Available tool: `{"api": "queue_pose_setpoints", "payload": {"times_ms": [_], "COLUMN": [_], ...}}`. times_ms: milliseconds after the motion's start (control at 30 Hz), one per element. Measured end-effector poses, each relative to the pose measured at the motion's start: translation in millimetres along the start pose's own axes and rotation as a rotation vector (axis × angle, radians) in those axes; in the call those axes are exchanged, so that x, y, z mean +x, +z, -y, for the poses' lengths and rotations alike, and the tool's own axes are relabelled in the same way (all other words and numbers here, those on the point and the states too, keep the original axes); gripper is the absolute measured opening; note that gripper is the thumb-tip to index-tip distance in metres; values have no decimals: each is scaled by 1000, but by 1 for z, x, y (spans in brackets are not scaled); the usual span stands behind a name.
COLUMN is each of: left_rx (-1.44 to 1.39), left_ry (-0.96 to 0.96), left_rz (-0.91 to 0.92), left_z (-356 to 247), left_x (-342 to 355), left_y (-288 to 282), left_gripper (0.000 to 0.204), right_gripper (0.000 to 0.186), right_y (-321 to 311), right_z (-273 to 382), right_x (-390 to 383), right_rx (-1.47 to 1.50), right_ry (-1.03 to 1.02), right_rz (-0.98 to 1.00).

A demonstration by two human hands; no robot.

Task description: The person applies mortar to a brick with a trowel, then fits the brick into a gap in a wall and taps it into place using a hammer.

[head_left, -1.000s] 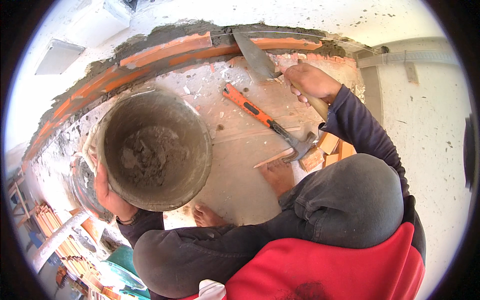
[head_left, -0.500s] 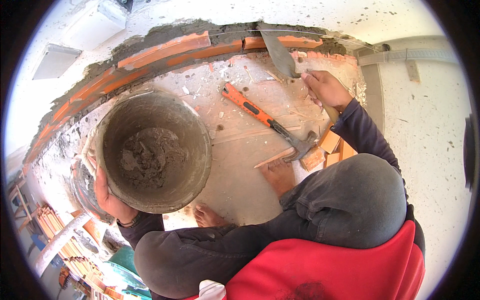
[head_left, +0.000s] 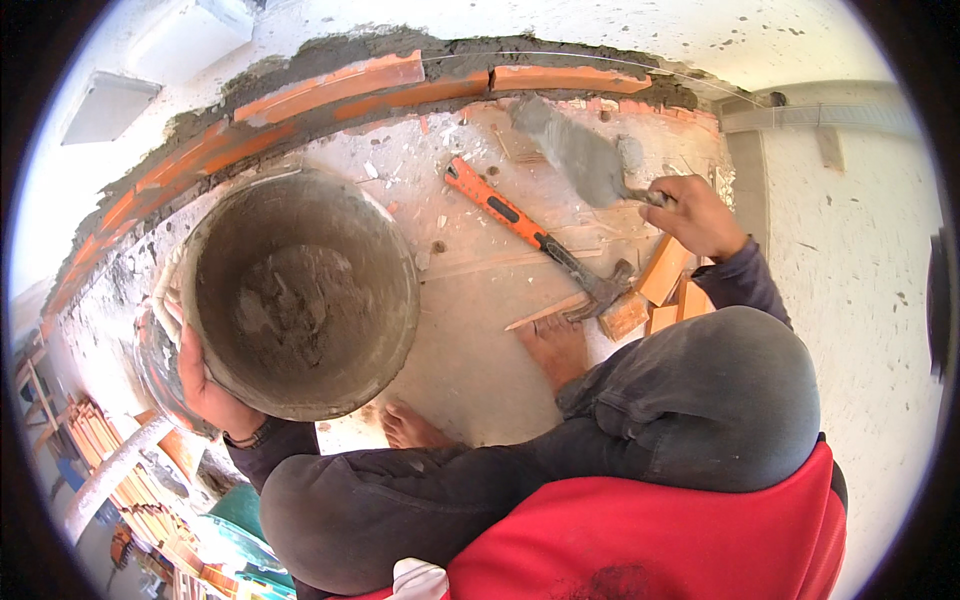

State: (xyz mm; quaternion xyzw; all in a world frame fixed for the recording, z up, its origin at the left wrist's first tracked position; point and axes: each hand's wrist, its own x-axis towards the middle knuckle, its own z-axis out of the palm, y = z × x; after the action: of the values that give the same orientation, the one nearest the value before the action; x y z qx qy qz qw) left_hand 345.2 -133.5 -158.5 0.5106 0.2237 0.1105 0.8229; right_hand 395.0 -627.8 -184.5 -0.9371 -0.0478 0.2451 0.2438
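My left hand (head_left: 212, 392) is closed round the left side of a round bucket (head_left: 393, 345), which tilts so that its mouth faces me. Wet grey mortar (head_left: 300, 315) lies at the bottom and smears the walls. In my right hand (head_left: 700, 217) is the handle of a trowel (head_left: 577, 150), its grey-smeared blade pointing up and left over the floor, apart from the wall. Beyond the blade, orange bricks (head_left: 570, 79) run along the wall base with grey mortar (head_left: 350, 52) behind and above them.
A hammer with an orange handle (head_left: 500, 208) lies on the dusty floor before my bare feet (head_left: 556, 350). Orange brick pieces (head_left: 664, 270) sit beside my right knee. A thin string (head_left: 560, 55) stretches along the brick row. Stacked bricks (head_left: 105, 450) stand at lower left.
My right hand has drawn the trowel back from the wall, toward me and to the right, and its blade has turned. Less mortar shows in the bucket, which has shifted slightly left.
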Motion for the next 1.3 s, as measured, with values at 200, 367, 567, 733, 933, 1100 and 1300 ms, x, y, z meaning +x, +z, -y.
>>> {"api": "queue_pose_setpoints", "payload": {"times_ms": [200, 367, 567, 733, 933, 1100, 1300], "left_rx": [58, 55, -31, -12, -28, 20, 29], "left_ry": [44, 34, 42, 22, 10, 41, 54], "left_rz": [-56, 11, 15, 41, 31, -52, -88], "left_z": [-10, -1, -6, -4, -2, -2, -3], "left_x": [-4, 4, -4, 2, 0, 1, 2], "left_y": [-8, -6, -7, -12, -7, -5, -8], "left_gripper": [44, 44, 43, 44, 44, 44, 43], "right_gripper": [17, 10, 20, 29, 32, 32, 32], "right_y": [-43, -51, -48, -41, -43, -50, -37], "right_z": [24, -4, -7, -24, -13, -13, -15], "right_x": [22, 98, 110, 124, 145, 141, 116], "right_rx": [283, 319, -36, -383, -371, -322, -353], "right_ry": [51, 190, 45, -180, -190, -136, -221], "right_rz": [650, 559, 477, 306, 280, 240, 27]}}
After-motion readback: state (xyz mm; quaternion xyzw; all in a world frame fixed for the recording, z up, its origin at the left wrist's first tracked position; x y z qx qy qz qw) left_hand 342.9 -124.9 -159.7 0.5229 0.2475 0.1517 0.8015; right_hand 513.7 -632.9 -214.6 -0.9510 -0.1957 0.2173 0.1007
